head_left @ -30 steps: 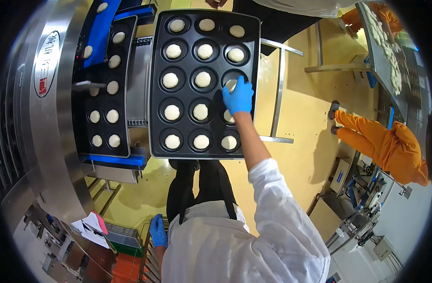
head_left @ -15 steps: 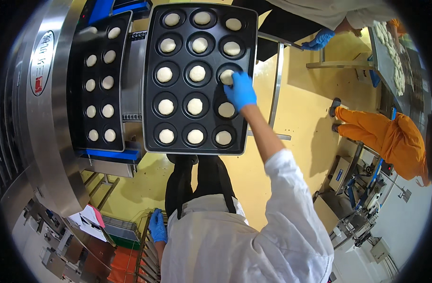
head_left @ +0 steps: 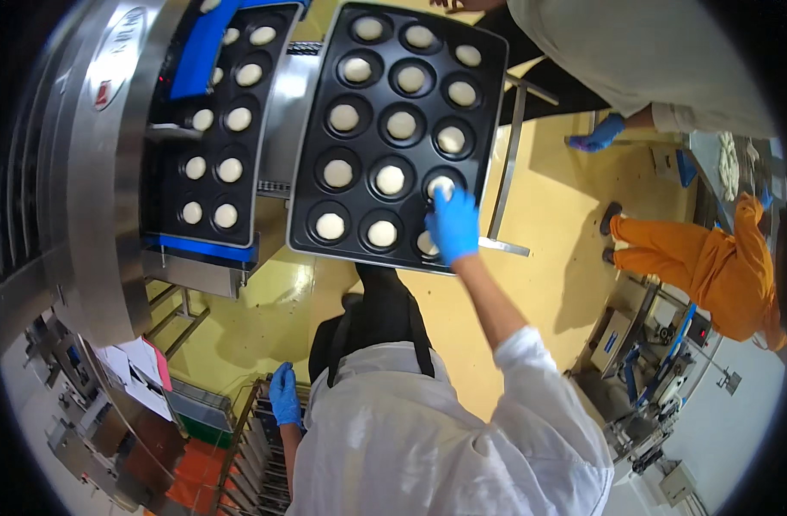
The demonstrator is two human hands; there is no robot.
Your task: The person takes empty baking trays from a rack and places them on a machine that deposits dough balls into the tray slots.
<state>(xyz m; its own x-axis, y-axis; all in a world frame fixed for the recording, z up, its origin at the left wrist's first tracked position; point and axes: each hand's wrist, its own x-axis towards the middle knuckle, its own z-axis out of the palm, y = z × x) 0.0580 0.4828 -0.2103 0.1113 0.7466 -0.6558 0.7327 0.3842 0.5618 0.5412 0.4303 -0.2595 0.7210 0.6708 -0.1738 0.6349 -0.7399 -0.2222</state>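
A black baking tray (head_left: pixel 369 155) with round wells lies before me, a flat white dough disc (head_left: pixel 401 125) in each well. My right hand (head_left: pixel 453 228), in a blue glove, is over the tray's right column near its front corner. Its fingertips touch a dough disc (head_left: pixel 440 186), with thumb and fingers apart; the disc below it is partly hidden by the hand. My left hand (head_left: pixel 284 396), also gloved in blue, hangs low at my left beside a metal rack (head_left: pixel 260 447), its fingers stretched out and nothing visible in them.
On the left, a second dough-filled tray (head_left: pixel 260 155) sits on a conveyor by a steel machine (head_left: pixel 110 172). A co-worker in white (head_left: pixel 643 60) stands at the far right, one blue-gloved hand (head_left: pixel 601 135) lowered. A person in orange (head_left: pixel 703 258) is by a table further right.
My right hand has moved one well nearer along the right column. My view has shifted, so the tray appears tilted and further right. The co-worker in white shows further into view.
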